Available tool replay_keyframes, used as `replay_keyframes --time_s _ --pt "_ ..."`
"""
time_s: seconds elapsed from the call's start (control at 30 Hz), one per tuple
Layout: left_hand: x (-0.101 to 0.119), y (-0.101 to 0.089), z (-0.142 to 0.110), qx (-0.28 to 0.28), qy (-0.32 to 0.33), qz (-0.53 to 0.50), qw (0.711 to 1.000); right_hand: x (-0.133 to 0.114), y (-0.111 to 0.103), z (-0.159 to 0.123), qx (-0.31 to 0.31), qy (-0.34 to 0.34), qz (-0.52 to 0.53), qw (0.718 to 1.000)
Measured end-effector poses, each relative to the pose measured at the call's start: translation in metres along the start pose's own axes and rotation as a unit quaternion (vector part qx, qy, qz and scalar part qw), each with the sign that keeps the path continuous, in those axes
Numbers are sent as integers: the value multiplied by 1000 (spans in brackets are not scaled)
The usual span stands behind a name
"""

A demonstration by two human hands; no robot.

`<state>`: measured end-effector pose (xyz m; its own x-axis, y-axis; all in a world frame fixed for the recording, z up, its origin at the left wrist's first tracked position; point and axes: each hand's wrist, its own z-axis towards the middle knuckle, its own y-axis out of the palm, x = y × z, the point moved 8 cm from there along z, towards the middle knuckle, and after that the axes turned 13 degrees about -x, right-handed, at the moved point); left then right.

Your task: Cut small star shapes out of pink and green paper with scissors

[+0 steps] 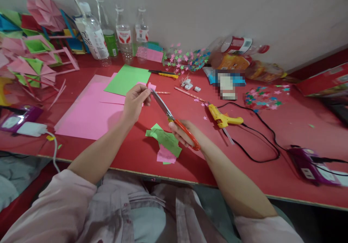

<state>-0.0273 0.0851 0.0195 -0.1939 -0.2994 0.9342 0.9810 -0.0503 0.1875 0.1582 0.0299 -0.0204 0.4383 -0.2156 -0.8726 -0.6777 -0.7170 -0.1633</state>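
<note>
My right hand [183, 130] is closed around the orange handles of a pair of scissors [187, 132], whose blades point up and left. Near the blade tips, my left hand [138, 100] pinches a small piece of pink paper [152, 86]; much of it is hidden by the fingers. Left of that hand lie a green paper sheet [127, 80] and larger pink paper sheets [89, 109]. Green and pink paper scraps [164, 141] are heaped on the red table below the scissors.
A yellow glue gun [224, 117] with a black cord lies at right, near a purple power strip [307, 165]. A yellow cutter knife [168, 74] and pencils [189, 93] lie behind the scissors. Several bottles [124, 36] stand along the wall; folded paper crafts [32, 62] crowd the left.
</note>
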Motion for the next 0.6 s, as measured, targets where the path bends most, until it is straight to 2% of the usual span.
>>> replay_keyframes --time_s 0.3,0.6 --pt "1 0 -1 -1 -1 9 1000 -2 0 -2 2 14 -11 1000" --pt "0 0 -1 -4 -6 2 1000 -3 1 -2 -1 -13 2 1000"
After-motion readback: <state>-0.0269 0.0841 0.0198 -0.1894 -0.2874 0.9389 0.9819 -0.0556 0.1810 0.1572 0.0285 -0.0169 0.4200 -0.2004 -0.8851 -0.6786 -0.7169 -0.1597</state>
